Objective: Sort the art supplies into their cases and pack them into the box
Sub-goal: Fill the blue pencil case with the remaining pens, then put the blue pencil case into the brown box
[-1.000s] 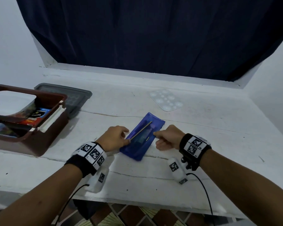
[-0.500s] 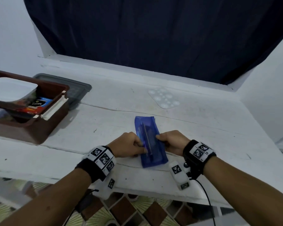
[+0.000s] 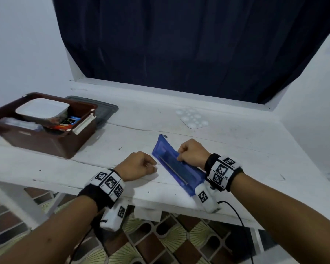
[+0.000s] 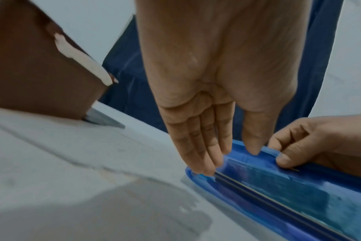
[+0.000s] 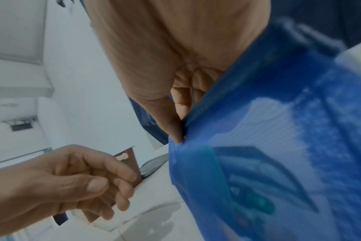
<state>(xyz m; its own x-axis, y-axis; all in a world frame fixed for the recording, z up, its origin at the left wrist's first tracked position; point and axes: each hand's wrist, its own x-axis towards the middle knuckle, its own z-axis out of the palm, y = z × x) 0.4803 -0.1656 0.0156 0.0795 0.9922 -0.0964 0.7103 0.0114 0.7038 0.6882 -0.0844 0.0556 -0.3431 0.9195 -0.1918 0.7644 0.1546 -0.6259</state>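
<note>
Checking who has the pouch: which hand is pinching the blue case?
The right hand: its fingers pinch the blue zip case at its edge. The left hand holds nothing.

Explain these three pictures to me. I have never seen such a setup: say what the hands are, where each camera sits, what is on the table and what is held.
No machine here: a person works bare-handed, wearing three cameras. One picture is from the head, looking down; the other two look along each wrist at the fingers. On the white table lie a blue pouch, a brown box with supplies inside, a grey lid behind it and a white palette. The right hand pinches the pouch's edge, the only grip. The left hand is beside the pouch, holding nothing.
</note>
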